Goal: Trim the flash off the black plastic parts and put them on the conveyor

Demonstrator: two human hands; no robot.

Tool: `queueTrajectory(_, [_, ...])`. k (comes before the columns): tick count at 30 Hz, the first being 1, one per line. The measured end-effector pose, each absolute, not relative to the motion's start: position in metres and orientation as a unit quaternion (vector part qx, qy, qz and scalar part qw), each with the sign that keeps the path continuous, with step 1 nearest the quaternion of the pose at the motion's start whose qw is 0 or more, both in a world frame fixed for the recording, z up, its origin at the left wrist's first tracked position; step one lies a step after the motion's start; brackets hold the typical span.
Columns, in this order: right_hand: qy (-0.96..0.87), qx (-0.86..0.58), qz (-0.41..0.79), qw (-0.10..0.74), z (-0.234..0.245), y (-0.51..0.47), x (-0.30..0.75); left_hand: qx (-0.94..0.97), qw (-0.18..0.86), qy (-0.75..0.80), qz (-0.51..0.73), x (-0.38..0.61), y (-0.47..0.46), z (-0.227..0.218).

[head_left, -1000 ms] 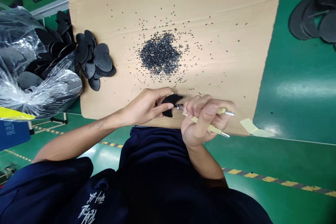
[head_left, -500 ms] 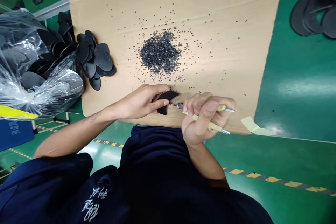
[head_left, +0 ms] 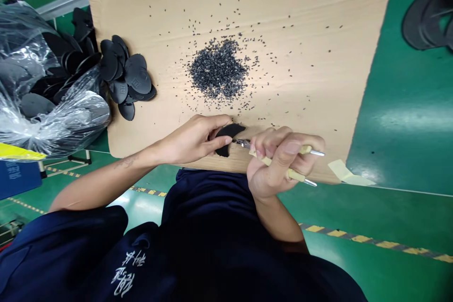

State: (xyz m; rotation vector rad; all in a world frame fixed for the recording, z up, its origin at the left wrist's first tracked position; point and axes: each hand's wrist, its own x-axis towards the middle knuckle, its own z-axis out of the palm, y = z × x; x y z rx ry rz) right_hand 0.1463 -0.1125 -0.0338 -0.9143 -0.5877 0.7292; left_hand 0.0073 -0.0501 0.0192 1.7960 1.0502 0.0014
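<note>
The left hand (head_left: pixel 187 139) is narrowly closed, with thumb and fingers pinching a curved black rubber piece (head_left: pixel 230 130) just above the near edge of the cardboard sheet (head_left: pixel 283 23). The right hand (head_left: pixel 283 163) is curled tightly around a pale-handled craft knife (head_left: pixel 272 163), its small metal blade (head_left: pixel 242 144) reaching left to touch or nearly touch the black piece; at this angle I cannot tell which. Two thin metal tips (head_left: pixel 316 153) stick out past the right hand, but I cannot tell whether they belong to that knife or to a second tool. The two hands are close together, and both sit over the near edge of the cardboard sheet. In the middle of the sheet lies a heap of black granules (head_left: pixel 217 68), with loose specks scattered widely around it. A cluster of rounded black rubber pieces (head_left: pixel 136 75) lies on the sheet's left end, touching a clear plastic bag (head_left: pixel 71 118) of similar pieces just off that end. Masking tape (head_left: pixel 348 173) holds the sheet's near right corner to the green floor (head_left: pixel 399 104). A yellow-and-grey hazard stripe (head_left: pixel 375 240) runs across the floor beyond that corner.
</note>
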Motion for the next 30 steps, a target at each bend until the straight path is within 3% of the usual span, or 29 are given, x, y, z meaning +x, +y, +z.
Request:
queueTrajectory(20, [-0.347,-0.429,0.307,0.775,-0.035,-0.113,0.144,0.754,0.460,0.468,0.016,-0.003,-0.056,0.017])
queueTrajectory(25, [-0.366,-0.426,0.290,0.775,-0.035,-0.111,0.144,0.810,0.343,0.475,0.028,-0.017,-0.067,0.018])
queueTrajectory(30, [-0.306,-0.430,0.365,0.767,-0.032,-0.112,0.151,0.850,0.208,0.478,0.075,-0.026,-0.078,0.012])
